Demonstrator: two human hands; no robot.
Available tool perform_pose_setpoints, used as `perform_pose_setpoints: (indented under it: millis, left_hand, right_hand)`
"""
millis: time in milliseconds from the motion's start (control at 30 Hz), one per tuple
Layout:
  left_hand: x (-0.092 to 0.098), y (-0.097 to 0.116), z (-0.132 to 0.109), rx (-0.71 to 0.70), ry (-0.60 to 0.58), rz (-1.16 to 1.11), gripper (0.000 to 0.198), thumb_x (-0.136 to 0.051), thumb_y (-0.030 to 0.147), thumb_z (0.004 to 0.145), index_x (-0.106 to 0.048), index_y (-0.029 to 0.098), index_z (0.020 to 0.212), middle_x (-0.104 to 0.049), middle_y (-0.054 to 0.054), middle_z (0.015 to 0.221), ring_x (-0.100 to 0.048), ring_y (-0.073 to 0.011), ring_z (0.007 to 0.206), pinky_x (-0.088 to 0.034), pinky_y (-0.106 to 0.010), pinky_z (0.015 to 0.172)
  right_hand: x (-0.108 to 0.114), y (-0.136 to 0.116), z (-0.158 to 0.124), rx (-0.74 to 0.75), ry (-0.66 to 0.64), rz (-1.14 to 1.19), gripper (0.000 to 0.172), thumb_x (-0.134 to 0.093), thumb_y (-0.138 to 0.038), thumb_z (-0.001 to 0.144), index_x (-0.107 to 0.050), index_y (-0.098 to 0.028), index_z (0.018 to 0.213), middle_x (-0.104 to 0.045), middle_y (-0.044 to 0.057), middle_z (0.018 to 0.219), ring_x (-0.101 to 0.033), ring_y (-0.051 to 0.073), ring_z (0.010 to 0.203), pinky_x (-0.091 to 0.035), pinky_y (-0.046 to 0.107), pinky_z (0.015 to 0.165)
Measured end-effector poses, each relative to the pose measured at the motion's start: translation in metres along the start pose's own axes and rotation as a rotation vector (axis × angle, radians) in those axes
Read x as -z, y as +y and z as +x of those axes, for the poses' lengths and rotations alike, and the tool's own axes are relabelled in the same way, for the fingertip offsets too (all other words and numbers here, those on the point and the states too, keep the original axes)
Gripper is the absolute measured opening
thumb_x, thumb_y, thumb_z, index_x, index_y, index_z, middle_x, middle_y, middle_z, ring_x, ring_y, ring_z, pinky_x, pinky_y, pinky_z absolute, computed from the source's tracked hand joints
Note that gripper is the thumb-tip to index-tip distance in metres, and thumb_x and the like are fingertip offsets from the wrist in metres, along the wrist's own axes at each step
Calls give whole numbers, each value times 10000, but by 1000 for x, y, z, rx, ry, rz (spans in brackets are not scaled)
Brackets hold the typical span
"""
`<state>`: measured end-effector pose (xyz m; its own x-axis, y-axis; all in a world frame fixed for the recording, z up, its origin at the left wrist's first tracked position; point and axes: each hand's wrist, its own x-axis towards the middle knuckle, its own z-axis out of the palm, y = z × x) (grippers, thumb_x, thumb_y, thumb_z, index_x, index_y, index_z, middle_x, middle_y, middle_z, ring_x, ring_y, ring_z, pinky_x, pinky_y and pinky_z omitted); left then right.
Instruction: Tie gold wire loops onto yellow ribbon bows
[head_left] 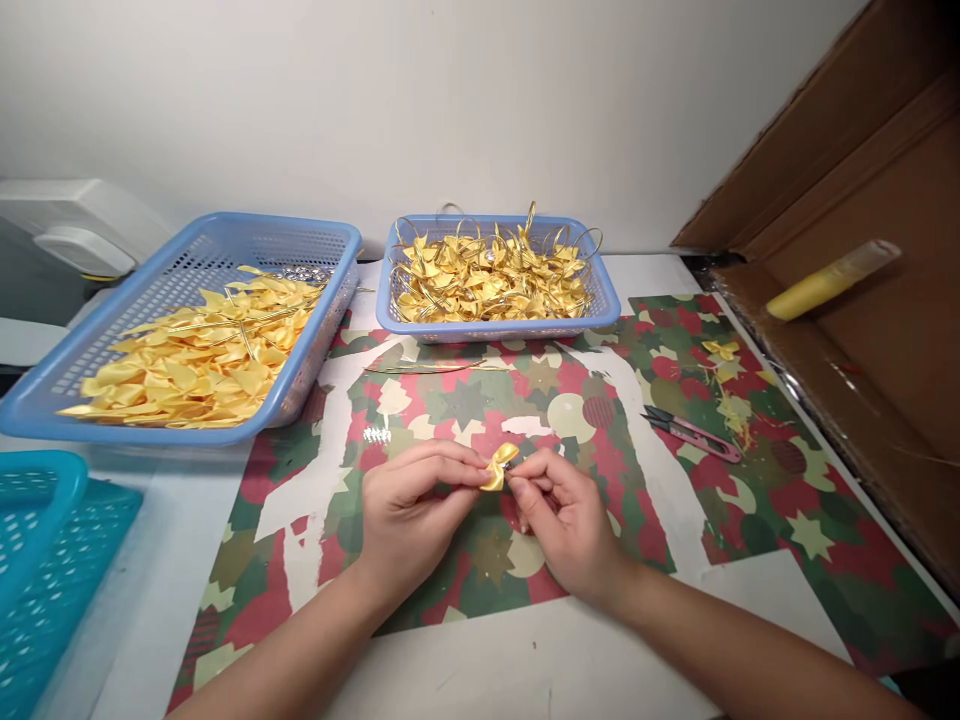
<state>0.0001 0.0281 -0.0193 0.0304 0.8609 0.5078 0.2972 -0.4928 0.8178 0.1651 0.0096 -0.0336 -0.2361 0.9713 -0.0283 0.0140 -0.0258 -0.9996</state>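
Observation:
A small yellow satin bow [499,466] is pinched between both hands over the red and green patterned paper [787,500]. My left hand [412,505] grips its left side with thumb and fingers closed. My right hand [562,515] pinches its right side, fingers curled. Behind, a blue basket [315,235] on the left holds several plain yellow bows. A second blue basket [607,300] in the middle holds several yellow bows with gold wire loops.
Pink thread snips [694,433] lie on the paper to the right, near yellow scraps [724,350]. An open cardboard box [885,330] with a yellow tube [829,280] stands at right. A teal basket [45,560] sits at the lower left. A white device [67,230] is back left.

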Motion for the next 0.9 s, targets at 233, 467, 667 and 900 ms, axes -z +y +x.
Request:
perform_pose_setpoints:
  millis: [233, 467, 667, 900]
  left_hand:
    - [1, 1, 1, -79, 6, 54, 198, -697, 7, 742, -710, 198, 690, -732, 2, 705, -693, -117, 628, -590, -204, 571]
    - [3, -1, 0, -232, -78, 69, 180, -687, 20, 791, -719, 196, 812, -726, -13, 772, -697, -134, 680, -602, -244, 625]
    - [0, -2, -3, -292, -148, 132, 186, -641, 21, 828, -693, 198, 842, -727, -14, 772, -701, -139, 681, -601, -245, 630]
    - [0, -5, -6, -305, -180, 167, 171, -625, 36, 845, -683, 197, 850, -723, -22, 785, -701, -139, 683, -600, -246, 637]
  right_hand:
    - [0, -3, 2, 20, -18, -35, 151, -484, -274, 941, -562, -193, 840, -548, -7, 645, -513, 106, 551, -425, 220, 500]
    - [3, -6, 8, 233, 46, -314, 183, -504, -136, 918, -622, -196, 792, -604, 26, 773, -557, 132, 705, -446, 250, 614]
    - [4, -3, 9, 247, 35, -454, 237, -444, -85, 914, -602, -194, 776, -615, 33, 753, -547, 153, 724, -451, 271, 647]
    - [5, -1, 9, 269, 48, -474, 226, -448, -56, 891, -598, -195, 792, -623, 26, 766, -568, 145, 723, -460, 254, 635]
